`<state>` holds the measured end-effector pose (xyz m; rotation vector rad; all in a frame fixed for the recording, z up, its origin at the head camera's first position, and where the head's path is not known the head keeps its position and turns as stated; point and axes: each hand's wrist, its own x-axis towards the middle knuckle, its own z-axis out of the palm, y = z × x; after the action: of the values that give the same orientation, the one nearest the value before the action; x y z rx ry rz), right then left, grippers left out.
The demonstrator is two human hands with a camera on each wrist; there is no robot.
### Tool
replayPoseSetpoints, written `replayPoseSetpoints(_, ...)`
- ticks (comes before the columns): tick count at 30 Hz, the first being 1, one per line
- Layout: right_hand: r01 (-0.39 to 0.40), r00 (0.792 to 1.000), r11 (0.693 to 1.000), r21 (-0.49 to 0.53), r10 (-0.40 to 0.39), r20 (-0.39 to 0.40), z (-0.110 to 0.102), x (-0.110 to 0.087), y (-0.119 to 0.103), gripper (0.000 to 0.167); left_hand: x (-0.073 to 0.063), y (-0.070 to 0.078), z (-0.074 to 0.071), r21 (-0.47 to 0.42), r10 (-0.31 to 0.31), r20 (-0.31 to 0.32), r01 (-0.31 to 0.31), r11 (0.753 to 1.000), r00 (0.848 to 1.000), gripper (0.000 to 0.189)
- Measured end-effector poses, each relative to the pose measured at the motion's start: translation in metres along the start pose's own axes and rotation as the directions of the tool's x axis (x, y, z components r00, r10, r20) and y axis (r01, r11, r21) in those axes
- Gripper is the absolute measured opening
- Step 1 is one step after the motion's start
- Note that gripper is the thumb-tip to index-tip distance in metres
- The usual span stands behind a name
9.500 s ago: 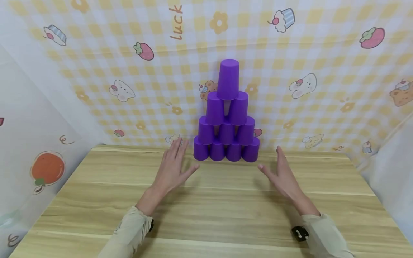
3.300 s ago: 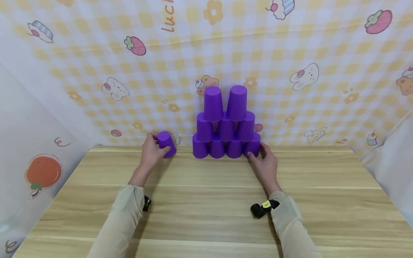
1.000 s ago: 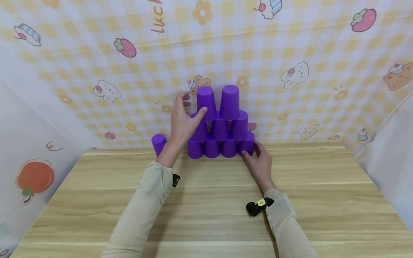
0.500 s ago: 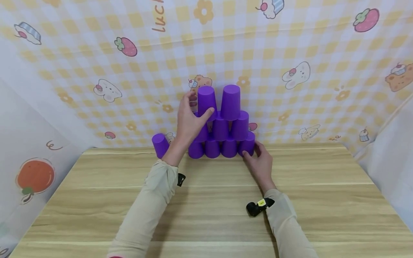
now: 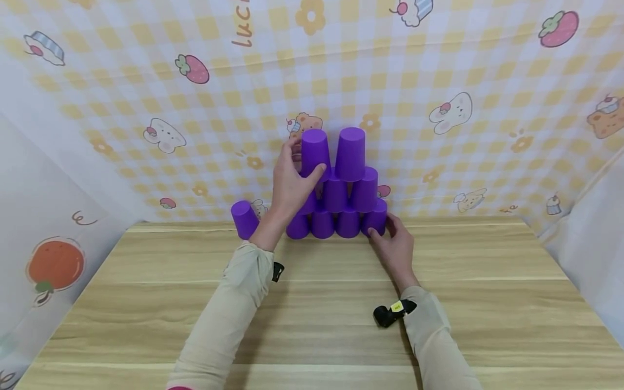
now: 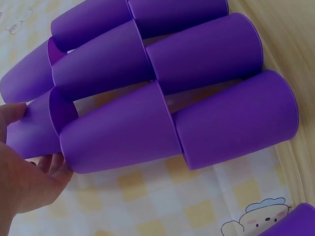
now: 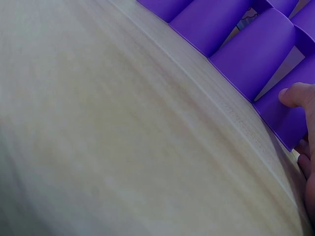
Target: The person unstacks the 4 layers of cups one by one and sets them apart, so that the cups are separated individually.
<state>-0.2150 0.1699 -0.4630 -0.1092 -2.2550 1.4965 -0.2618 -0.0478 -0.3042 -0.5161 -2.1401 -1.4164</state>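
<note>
Purple cups stand upside down in a three-level stack against the cloth. Two cups form its top level. My left hand (image 5: 288,187) grips the top-left cup (image 5: 314,154), thumb on the front and fingers round its left side; in the left wrist view this cup (image 6: 32,125) sits between thumb and fingers, over the cup below (image 6: 120,130). Beside it is the top-right cup (image 5: 351,154). Low at the right, my right hand (image 5: 397,249) holds the bottom-right cup (image 5: 374,219) between thumb and fingers. The right wrist view shows its thumb (image 7: 295,94) on that cup.
A single upside-down purple cup (image 5: 245,219) stands left of the stack, partly behind my left wrist. The wooden table (image 5: 331,325) meets a yellow checked cloth (image 5: 234,97) right behind the cups. White cloth (image 5: 29,162) hangs at the left side.
The single top cup was taken off earlier and set at the left by my left hand. That hand then rose to the top-left cup and closed round it. My right hand stays at the bottom-right cup.
</note>
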Motion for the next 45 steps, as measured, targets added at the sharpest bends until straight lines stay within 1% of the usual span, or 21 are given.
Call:
replayPoseSetpoints(6,0.000,1.000,1.000,0.006,0.000,-0.004,0.002,0.000,0.000,0.055,-0.002,0.004,-0.001,0.006,0.041,-0.011,-0.041,0.999,0.999,0.060)
replayPoseSetpoints(12,-0.002,1.000,1.000,0.012,0.002,0.005,0.001,-0.001,-0.001,0.055,-0.004,0.006,-0.006,-0.003,0.037,-0.010,-0.037,0.999,0.999,0.061)
replayPoseSetpoints(17,-0.018,1.000,1.000,0.008,0.018,0.011,0.000,-0.001,-0.001,0.056,-0.010,0.004,-0.010,-0.026,0.053,-0.034,-0.054,0.998,0.998,0.060)
replayPoseSetpoints(24,-0.020,1.000,1.000,0.015,0.020,0.015,0.001,-0.001,0.001,0.056,-0.018,0.005,-0.021,-0.025,0.033,-0.049,-0.034,0.999,0.998,0.060)
replayPoseSetpoints(29,-0.017,1.000,1.000,0.013,0.016,0.014,0.000,-0.002,-0.001,0.056,-0.019,0.007,-0.032,-0.003,0.002,-0.059,-0.002,1.000,0.998,0.059)
replayPoseSetpoints(32,-0.015,1.000,1.000,0.011,0.015,0.012,-0.001,-0.001,-0.001,0.056,-0.018,0.006,-0.037,-0.007,-0.010,-0.073,0.009,1.000,0.997,0.059)
replayPoseSetpoints(35,-0.011,1.000,1.000,0.004,0.011,0.012,-0.002,0.000,-0.001,0.056,-0.018,0.005,-0.040,-0.014,-0.011,-0.090,0.010,1.000,0.996,0.059)
replayPoseSetpoints(42,-0.010,1.000,1.000,0.002,0.010,0.010,-0.003,-0.001,-0.001,0.057,-0.021,0.000,-0.051,0.023,0.002,-0.133,0.001,1.000,0.991,0.059)
replayPoseSetpoints(45,-0.014,1.000,1.000,0.011,0.014,0.019,-0.001,-0.001,-0.001,0.057,-0.024,-0.003,-0.056,0.022,-0.003,-0.151,0.006,1.000,0.989,0.060)
